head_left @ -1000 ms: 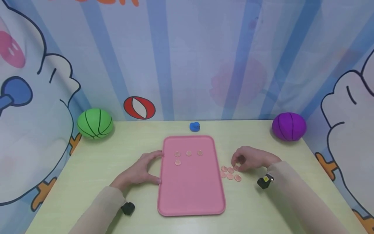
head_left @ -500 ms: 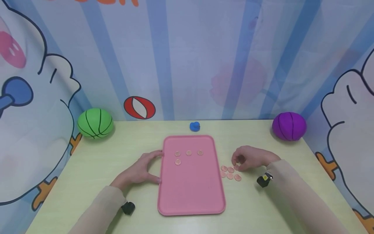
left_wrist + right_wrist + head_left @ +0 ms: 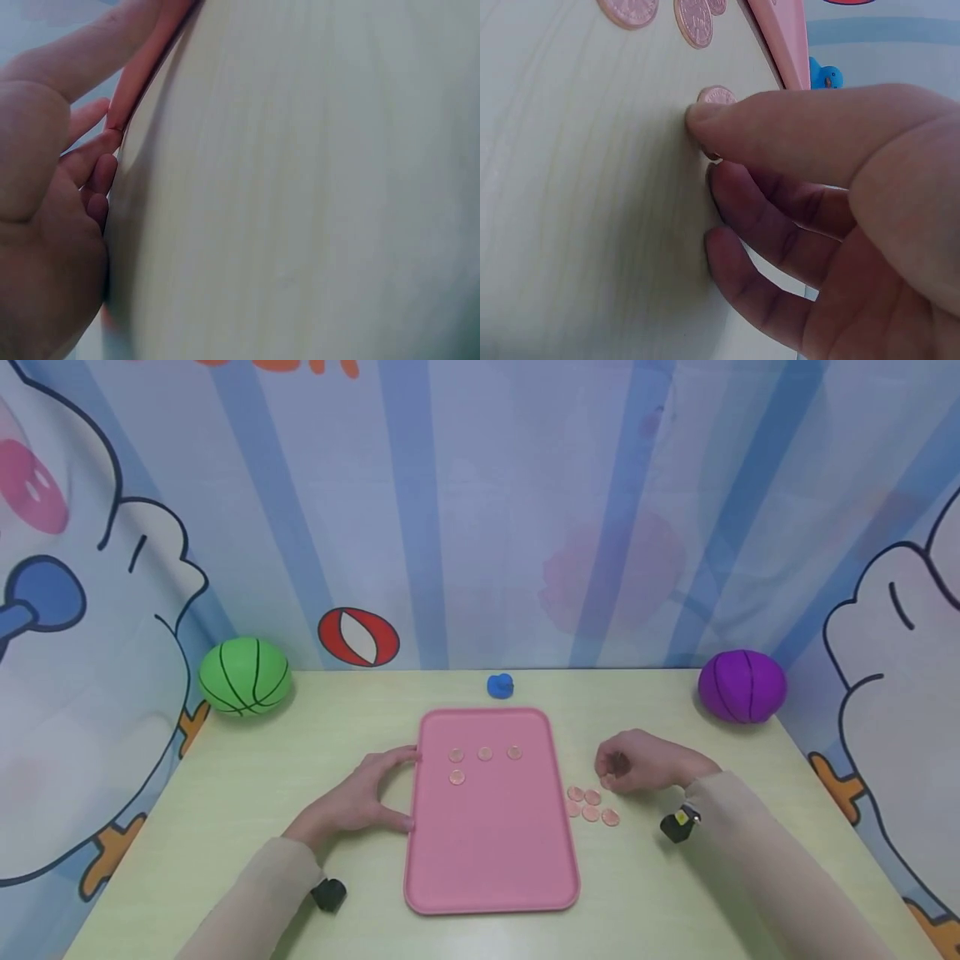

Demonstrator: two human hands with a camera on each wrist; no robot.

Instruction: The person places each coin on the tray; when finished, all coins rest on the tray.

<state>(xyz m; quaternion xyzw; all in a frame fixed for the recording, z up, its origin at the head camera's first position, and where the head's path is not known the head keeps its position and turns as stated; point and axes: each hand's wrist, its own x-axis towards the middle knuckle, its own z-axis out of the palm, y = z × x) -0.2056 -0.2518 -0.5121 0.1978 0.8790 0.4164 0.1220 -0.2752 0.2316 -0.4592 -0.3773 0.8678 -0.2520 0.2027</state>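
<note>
My right hand (image 3: 641,762) is just right of the tray and pinches a copper-coloured coin (image 3: 717,94) between thumb and fingertips, tilted close over the table. Its other fingers curl below in the right wrist view. Several more coins (image 3: 591,812) lie flat on the table, between that hand and the pink tray (image 3: 491,860). On the tray's far half are a row of 3 coins (image 3: 485,753) and a single coin (image 3: 457,777) under the row's left end. Spread wide, the thumb and fingers of my left hand (image 3: 360,793) touch the tray's left edge, holding nothing.
A small blue duck (image 3: 500,686) stands behind the tray at the table's back edge. At the back corners sit a green ball (image 3: 245,677) on the left and a purple ball (image 3: 742,686) on the right. A printed curtain (image 3: 495,527) hangs behind the table.
My right hand has risen slightly, bringing up one coin that lay on the table at the end of the group's far row. The left hand and tray stay put.
</note>
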